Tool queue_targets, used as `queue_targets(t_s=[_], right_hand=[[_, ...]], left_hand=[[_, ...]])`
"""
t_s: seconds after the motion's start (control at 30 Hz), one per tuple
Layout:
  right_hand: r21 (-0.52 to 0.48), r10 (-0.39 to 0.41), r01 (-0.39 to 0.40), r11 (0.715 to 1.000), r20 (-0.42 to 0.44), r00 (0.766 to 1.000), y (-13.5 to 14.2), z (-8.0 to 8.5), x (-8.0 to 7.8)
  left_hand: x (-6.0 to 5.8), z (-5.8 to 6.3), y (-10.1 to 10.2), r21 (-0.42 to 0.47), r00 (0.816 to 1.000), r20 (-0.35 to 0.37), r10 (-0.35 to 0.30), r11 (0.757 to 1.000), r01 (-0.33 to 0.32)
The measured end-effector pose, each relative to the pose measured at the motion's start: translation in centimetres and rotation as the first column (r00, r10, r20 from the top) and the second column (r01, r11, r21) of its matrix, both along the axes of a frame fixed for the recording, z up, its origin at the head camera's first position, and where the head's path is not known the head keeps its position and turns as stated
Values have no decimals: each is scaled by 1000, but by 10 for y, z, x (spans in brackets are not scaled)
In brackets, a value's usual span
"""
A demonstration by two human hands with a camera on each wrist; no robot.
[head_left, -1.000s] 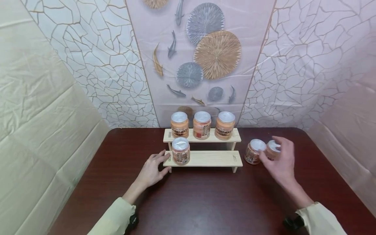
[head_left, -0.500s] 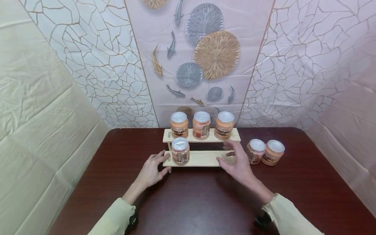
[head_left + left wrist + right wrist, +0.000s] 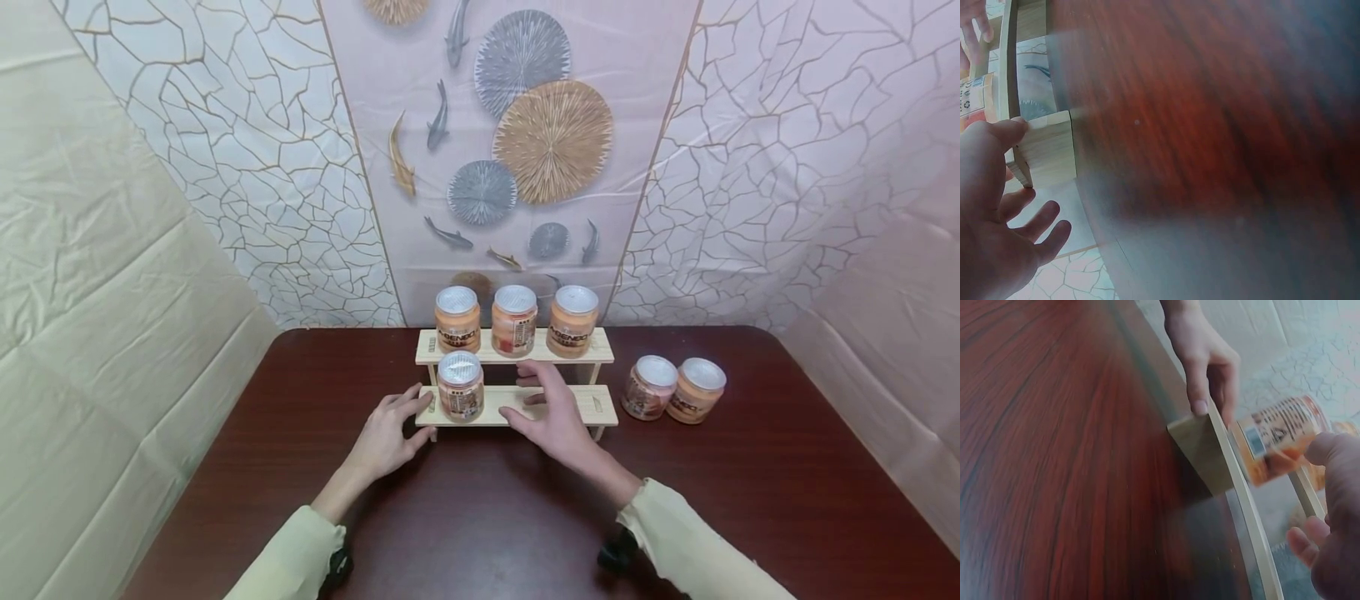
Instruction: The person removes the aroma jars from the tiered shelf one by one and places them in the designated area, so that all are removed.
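A two-tier wooden display stand (image 3: 493,408) stands mid-table. My left hand (image 3: 386,433) grips the left end of its lower tier; the left wrist view shows the thumb (image 3: 1013,131) on the board's front edge and a fingertip at its corner. One orange jar (image 3: 461,393) with a silver lid sits upright at the left of that tier. My right hand (image 3: 555,417) hovers over the middle of the lower tier, right of this jar, fingers parted and holding nothing. In the right wrist view, the right thumb (image 3: 1325,449) overlaps the jar's side.
Along the upper tier (image 3: 603,343) stand three similar jars: a left one (image 3: 458,327), a middle one (image 3: 515,329) and a right one (image 3: 573,327). Right of the stand, two more jars, one nearer (image 3: 649,393) and one farther right (image 3: 697,393), stand on the dark table (image 3: 480,525).
My right hand has moved left from the two jars at the right to over the lower tier, carrying nothing. My left hand stays at the stand's end.
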State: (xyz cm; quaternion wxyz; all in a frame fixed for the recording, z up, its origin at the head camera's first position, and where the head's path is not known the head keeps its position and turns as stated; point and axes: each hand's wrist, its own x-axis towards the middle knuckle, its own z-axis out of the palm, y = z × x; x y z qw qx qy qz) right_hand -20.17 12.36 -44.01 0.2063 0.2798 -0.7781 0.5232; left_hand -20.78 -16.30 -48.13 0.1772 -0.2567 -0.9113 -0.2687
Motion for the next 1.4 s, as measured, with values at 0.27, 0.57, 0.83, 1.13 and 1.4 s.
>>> queue_targets(t_s=[0.27, 0.57, 0.83, 1.13, 1.4], right_hand=[[14, 32, -33, 999, 65, 997, -21, 1, -2], [-5, 36, -36, 999, 90, 995, -39, 2, -3], [18, -1, 0, 1000, 75, 997, -52, 2, -5], [-2, -60, 60, 998, 73, 996, -65, 2, -7], [21, -119, 117, 993, 87, 989, -71, 0, -9]], left_hand=[[1, 0, 0, 2, 1000, 12, 0, 1000, 0], [1, 1, 0, 4, 1000, 20, 0, 1000, 0], [1, 2, 0, -3, 1000, 15, 4, 1000, -4], [1, 1, 0, -4, 1000, 15, 6, 1000, -6], [0, 1, 0, -3, 1000, 9, 7, 1000, -7]])
